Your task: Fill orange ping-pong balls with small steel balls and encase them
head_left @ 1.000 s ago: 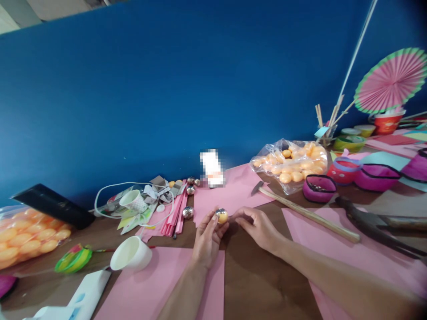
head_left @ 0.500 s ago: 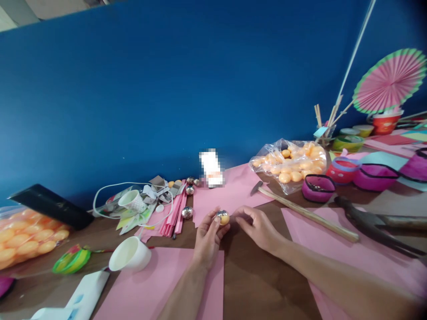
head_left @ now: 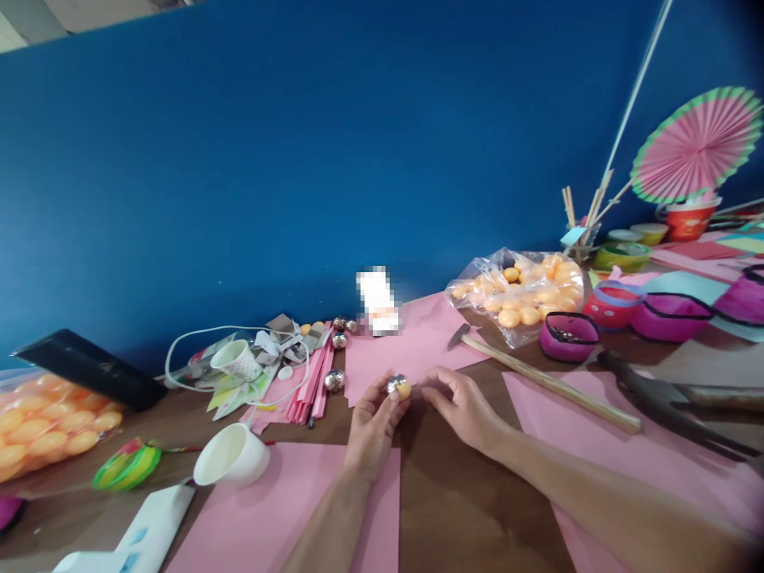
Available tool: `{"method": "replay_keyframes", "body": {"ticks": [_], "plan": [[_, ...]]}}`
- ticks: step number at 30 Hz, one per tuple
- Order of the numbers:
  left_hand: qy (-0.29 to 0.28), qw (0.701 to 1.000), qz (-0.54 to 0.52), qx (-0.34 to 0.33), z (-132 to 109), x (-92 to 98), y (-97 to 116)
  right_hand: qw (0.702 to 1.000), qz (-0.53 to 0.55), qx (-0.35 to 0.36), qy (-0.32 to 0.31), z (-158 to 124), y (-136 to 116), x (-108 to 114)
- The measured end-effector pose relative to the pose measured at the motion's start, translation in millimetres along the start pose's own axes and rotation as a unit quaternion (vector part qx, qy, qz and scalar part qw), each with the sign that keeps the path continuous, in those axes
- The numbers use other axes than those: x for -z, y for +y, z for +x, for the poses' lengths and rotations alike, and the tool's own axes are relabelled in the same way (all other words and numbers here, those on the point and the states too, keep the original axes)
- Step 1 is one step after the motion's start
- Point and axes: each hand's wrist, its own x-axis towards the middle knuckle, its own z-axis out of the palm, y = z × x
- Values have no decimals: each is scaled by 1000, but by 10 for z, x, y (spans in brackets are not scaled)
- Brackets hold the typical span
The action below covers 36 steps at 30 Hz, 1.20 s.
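Between the fingertips of my left hand (head_left: 370, 426) is an orange ball (head_left: 403, 390), its upper left side covered with shiny silver, stud-like pieces. My right hand (head_left: 469, 410) hovers just to the right of the ball, its thumb and index finger close together. Whatever they pinch, if anything, is too small to make out. Beyond my left hand lies a silver-covered ball (head_left: 334, 380), with several more like it behind. A purple fabric box (head_left: 569, 341) at the right holds small metal pieces.
A wooden-handled hammer (head_left: 549, 380) lies right of my hands, near a larger dark claw tool (head_left: 662, 398). Behind stands a clear bag of orange balls (head_left: 519, 298). White cup (head_left: 232, 455), pink strips (head_left: 310, 378) and pink sheets (head_left: 298, 509) are at the left.
The ball has turned in my left fingers, so more of its silver side shows and less orange. My right hand has stayed nearly in place beside it.
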Motion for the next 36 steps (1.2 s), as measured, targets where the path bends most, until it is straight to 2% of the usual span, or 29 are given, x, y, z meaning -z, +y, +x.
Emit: {"method": "replay_keyframes", "body": {"ticks": [7,11,17,36], "plan": [[-11,999,35,-2,-7,-10,-8,997,64,-47,-11,12,33,-6],[-17,998,67,-6,-2,14,-31,997,70,-40,-11,26,-6,19],[-17,994,103,-12,-6,14,-21,993,94,-44,-48,22,-28,29],[-4,993,116,-39,-2,1,-45,997,42,-25,-52,30,-62,18]]}}
